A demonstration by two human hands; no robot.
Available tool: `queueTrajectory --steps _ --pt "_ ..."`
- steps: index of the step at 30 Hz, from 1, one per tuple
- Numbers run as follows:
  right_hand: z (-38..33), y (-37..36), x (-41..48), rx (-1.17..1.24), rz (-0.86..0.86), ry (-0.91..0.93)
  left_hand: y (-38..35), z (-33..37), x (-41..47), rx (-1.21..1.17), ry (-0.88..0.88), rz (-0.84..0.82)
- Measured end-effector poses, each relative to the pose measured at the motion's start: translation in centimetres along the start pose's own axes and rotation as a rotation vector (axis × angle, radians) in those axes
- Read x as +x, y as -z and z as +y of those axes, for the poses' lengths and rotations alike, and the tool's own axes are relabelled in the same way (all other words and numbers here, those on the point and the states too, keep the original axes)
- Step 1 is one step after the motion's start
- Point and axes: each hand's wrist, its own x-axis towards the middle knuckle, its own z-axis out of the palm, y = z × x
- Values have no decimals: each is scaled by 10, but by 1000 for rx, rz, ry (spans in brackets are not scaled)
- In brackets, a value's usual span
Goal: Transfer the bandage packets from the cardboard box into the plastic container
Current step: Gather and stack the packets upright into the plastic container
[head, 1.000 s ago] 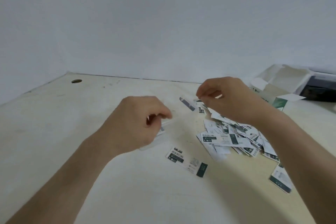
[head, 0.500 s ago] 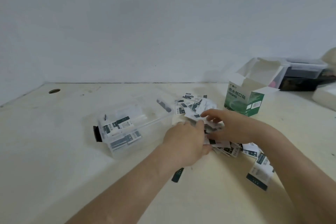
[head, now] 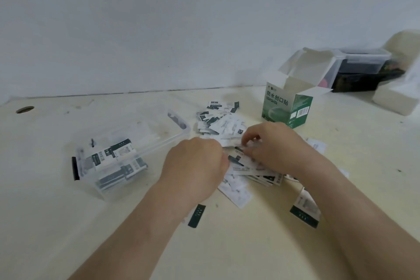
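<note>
The table carries everything. My 2 forearms rise from 6 o'clock and meet over the pile of bandage packets near the middle. The clear plastic container sits at 9 o'clock of the pile, with a few packets already in it. The green cardboard box stands open at 2 o'clock of the pile. My left hand is knuckles-up with its fingers curled under, and I cannot tell whether it holds anything. My right hand arches over the pile, thumb and forefinger pinching packets there. 1 dark stray packet lies beside my left wrist.
</note>
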Motion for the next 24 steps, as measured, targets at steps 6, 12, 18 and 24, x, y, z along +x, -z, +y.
queueTrajectory --steps 6,12,18,24 --pt "3 -5 3 134 118 47 8 7 -1 -64 -14 213" --pt "7 -8 5 139 -27 -66 7 20 41 -5 -58 -88" --pt "15 -8 6 210 46 -43 -11 32 72 59 11 -127" --pt "13 -1 7 505 243 -30 0 30 69 -152 60 148"
